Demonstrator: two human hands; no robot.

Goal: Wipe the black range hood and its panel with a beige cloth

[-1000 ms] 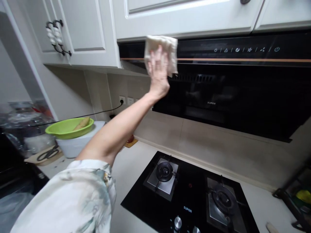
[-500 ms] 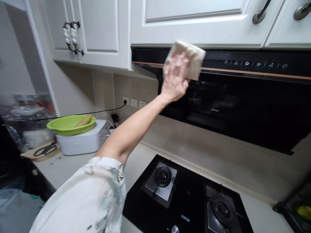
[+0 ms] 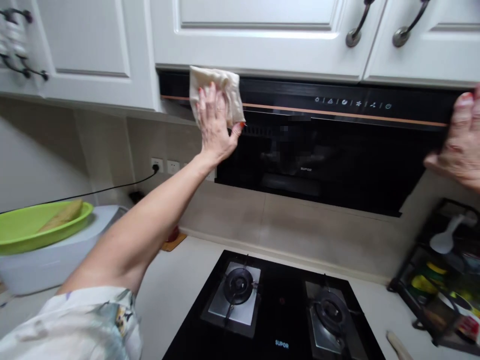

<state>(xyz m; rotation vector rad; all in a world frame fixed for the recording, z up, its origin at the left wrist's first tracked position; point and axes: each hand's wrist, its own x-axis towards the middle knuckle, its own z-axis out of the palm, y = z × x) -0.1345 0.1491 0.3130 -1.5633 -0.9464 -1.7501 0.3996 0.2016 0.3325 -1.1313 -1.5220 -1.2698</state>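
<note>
My left hand [image 3: 216, 125] presses a folded cream cloth [image 3: 234, 92] against the left end of the black range hood's front strip [image 3: 277, 92]. The fingers lie over the cloth, and the thumb sits at its lower right corner. At the right edge of the view, my right hand [image 3: 463, 137] is partly cut off. Its fingers point up with nothing visible in them, close to the hood's right end; whether they touch it I cannot tell. The hood's dark lower panel [image 3: 337, 150] slopes below the strip.
White cabinets [image 3: 255, 47] run above the hood. Below it a black gas hob [image 3: 277, 310] is set in the pale counter [image 3: 161, 300]. A green bowl [image 3: 22, 240] rests on a white box [image 3: 41, 267] at left. A black rack [image 3: 416, 250] stands at right.
The view has turned to the right. My left hand and the cloth have moved left along the hood's strip. My right hand has come into view at the right.
</note>
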